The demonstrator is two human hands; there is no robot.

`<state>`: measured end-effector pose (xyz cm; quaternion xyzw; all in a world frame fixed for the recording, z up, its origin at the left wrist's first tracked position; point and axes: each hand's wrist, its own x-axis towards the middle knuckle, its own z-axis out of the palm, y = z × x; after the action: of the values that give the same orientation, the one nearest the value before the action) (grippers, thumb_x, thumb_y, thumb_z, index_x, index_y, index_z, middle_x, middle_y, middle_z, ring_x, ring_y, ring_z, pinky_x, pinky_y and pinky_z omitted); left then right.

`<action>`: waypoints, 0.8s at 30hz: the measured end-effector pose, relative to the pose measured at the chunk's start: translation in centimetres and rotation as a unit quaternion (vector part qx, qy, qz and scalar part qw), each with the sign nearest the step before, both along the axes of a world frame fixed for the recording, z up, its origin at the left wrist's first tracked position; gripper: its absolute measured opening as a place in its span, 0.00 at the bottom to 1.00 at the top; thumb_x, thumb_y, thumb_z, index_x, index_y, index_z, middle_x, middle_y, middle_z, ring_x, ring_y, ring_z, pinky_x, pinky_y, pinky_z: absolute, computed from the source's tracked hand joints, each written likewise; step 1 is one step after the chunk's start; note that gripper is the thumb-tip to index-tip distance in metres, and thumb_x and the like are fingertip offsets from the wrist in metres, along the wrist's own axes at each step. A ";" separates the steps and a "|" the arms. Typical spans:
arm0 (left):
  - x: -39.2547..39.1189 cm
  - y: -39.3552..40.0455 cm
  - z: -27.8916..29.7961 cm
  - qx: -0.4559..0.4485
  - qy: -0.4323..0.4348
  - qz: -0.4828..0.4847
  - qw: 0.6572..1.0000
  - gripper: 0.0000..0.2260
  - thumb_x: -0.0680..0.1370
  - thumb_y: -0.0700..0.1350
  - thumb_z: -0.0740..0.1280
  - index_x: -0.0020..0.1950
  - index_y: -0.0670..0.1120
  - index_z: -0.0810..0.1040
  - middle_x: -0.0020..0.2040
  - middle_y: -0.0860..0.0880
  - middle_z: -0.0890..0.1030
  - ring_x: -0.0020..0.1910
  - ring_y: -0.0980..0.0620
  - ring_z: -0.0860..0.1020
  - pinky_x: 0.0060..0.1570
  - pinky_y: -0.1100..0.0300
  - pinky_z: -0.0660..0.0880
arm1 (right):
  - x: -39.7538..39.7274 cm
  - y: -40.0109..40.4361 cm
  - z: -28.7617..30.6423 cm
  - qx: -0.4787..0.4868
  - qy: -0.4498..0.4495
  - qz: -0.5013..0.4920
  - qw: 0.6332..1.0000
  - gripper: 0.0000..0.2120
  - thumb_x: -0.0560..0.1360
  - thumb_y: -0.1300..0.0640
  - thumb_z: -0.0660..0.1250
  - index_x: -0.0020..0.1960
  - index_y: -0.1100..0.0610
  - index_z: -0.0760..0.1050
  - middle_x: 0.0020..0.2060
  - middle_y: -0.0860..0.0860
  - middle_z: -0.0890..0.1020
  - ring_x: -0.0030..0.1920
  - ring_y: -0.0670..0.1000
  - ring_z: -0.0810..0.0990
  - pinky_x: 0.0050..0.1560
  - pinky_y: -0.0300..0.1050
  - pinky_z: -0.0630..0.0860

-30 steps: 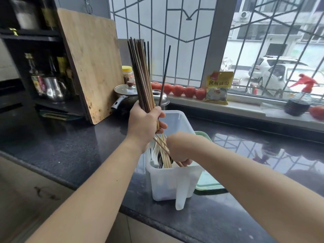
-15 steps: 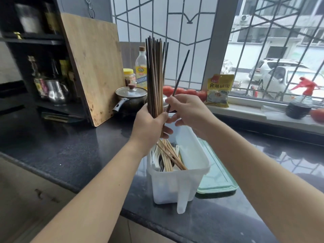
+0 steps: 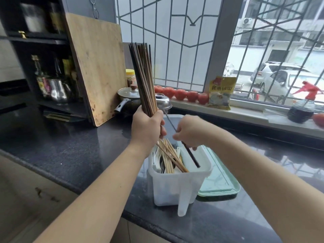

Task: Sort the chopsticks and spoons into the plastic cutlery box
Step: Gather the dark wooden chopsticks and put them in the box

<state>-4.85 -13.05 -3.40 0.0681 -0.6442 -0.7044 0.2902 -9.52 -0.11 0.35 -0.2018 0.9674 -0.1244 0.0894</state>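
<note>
While the left hand (image 3: 147,128) grips upright chopsticks (image 3: 142,76), the right hand (image 3: 190,131) pinches a black chopstick (image 3: 191,156) slanting tip-down into the box (image 3: 175,188).

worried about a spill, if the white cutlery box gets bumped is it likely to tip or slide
The white cutlery box is tall, narrow and thin plastic, so probably light. The pale chopsticks lean out above its rim, which may raise its balance point. On the glossy dark counter it would likely slide before tipping.
</note>
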 end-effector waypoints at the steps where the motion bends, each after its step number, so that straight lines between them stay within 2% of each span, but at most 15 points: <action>1: 0.0 0.0 0.0 0.004 0.001 0.001 1.000 0.03 0.81 0.38 0.65 0.49 0.43 0.73 0.32 0.47 0.75 0.25 0.49 0.73 0.29 0.53 0.74 | 0.2 -0.8 -1.0 0.051 -0.023 0.010 0.998 0.09 0.80 0.58 0.67 0.46 0.63 0.79 0.34 0.56 0.84 0.30 0.52 0.83 0.34 0.46 0.84; 4: 0.1 0.0 0.2 0.003 -0.001 0.002 1.000 0.02 0.81 0.38 0.65 0.49 0.42 0.73 0.32 0.46 0.75 0.25 0.48 0.73 0.29 0.53 0.74 | 0.8 -2.5 -2.7 0.197 -0.022 0.052 0.979 0.10 0.75 0.68 0.63 0.36 0.63 0.77 0.24 0.53 0.79 0.27 0.52 0.79 0.35 0.45 0.81; 6: 0.1 0.1 0.3 -0.009 -0.004 0.001 1.000 0.02 0.81 0.38 0.64 0.49 0.43 0.73 0.33 0.46 0.75 0.25 0.48 0.73 0.29 0.53 0.74 | 1.2 -2.9 -3.0 0.234 -0.018 0.074 0.969 0.13 0.72 0.71 0.63 0.30 0.63 0.72 0.24 0.54 0.76 0.27 0.51 0.75 0.33 0.44 0.75; 8: 0.2 0.2 0.3 -0.020 -0.006 -0.001 1.000 0.02 0.82 0.38 0.64 0.49 0.43 0.73 0.32 0.46 0.75 0.25 0.49 0.73 0.29 0.53 0.74 | 1.2 -2.8 -3.2 0.244 -0.024 0.085 0.966 0.14 0.73 0.71 0.62 0.30 0.63 0.70 0.27 0.55 0.75 0.28 0.52 0.75 0.35 0.45 0.74; 12: 0.1 0.1 0.2 -0.015 -0.005 0.001 1.000 0.02 0.81 0.38 0.64 0.49 0.42 0.73 0.33 0.45 0.75 0.25 0.48 0.73 0.28 0.53 0.74 | 1.0 -2.9 -3.5 0.235 -0.027 0.079 0.968 0.14 0.76 0.70 0.61 0.32 0.62 0.69 0.28 0.56 0.75 0.28 0.52 0.74 0.40 0.47 0.74; 15: 0.1 0.1 0.2 -0.003 -0.002 0.003 1.000 0.02 0.81 0.38 0.64 0.49 0.43 0.74 0.31 0.47 0.75 0.25 0.49 0.73 0.28 0.54 0.74 | 1.0 -3.0 -3.8 0.227 -0.004 0.084 0.970 0.14 0.77 0.66 0.62 0.32 0.61 0.70 0.19 0.53 0.74 0.27 0.51 0.72 0.32 0.44 0.72; 16: 0.1 0.1 0.2 -0.001 -0.002 0.003 1.000 0.02 0.81 0.38 0.64 0.49 0.43 0.74 0.31 0.48 0.75 0.25 0.49 0.73 0.29 0.54 0.74 | 1.1 -3.1 -3.7 0.227 -0.004 0.087 0.970 0.14 0.78 0.63 0.62 0.34 0.61 0.72 0.19 0.52 0.74 0.26 0.50 0.72 0.29 0.42 0.71; 18: 0.1 0.1 0.1 0.004 -0.003 0.001 1.000 0.02 0.81 0.38 0.64 0.49 0.44 0.74 0.30 0.49 0.75 0.25 0.49 0.73 0.29 0.54 0.74 | 1.3 -3.3 -3.8 0.232 -0.014 0.092 0.968 0.11 0.80 0.60 0.62 0.40 0.61 0.75 0.26 0.52 0.75 0.26 0.50 0.72 0.28 0.40 0.70; 20: 0.1 0.2 0.2 0.002 -0.003 -0.001 1.000 0.02 0.82 0.38 0.64 0.49 0.44 0.74 0.31 0.48 0.75 0.25 0.49 0.73 0.29 0.55 0.74 | 1.0 -3.3 -3.8 0.222 -0.036 0.083 0.971 0.08 0.79 0.61 0.62 0.43 0.61 0.76 0.29 0.53 0.74 0.27 0.51 0.72 0.28 0.40 0.70; 22: 0.2 0.2 0.2 -0.002 -0.003 -0.001 1.000 0.02 0.82 0.38 0.64 0.50 0.43 0.74 0.31 0.48 0.75 0.25 0.50 0.73 0.28 0.55 0.74 | 0.6 -3.2 -3.8 0.187 -0.054 0.066 0.979 0.09 0.79 0.61 0.63 0.41 0.61 0.74 0.28 0.53 0.72 0.27 0.52 0.70 0.29 0.41 0.70; 24: 0.2 0.2 0.2 -0.002 -0.004 -0.002 1.000 0.02 0.82 0.38 0.65 0.50 0.43 0.74 0.30 0.48 0.75 0.25 0.50 0.73 0.29 0.54 0.74 | 0.4 -3.0 -3.7 0.161 -0.052 0.060 0.984 0.14 0.79 0.56 0.66 0.37 0.59 0.71 0.28 0.53 0.73 0.27 0.52 0.71 0.31 0.42 0.71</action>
<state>-4.62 -12.86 -3.20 0.0690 -0.6471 -0.7030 0.2868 -9.12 -3.11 -3.39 -0.2357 0.9548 0.0286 0.1788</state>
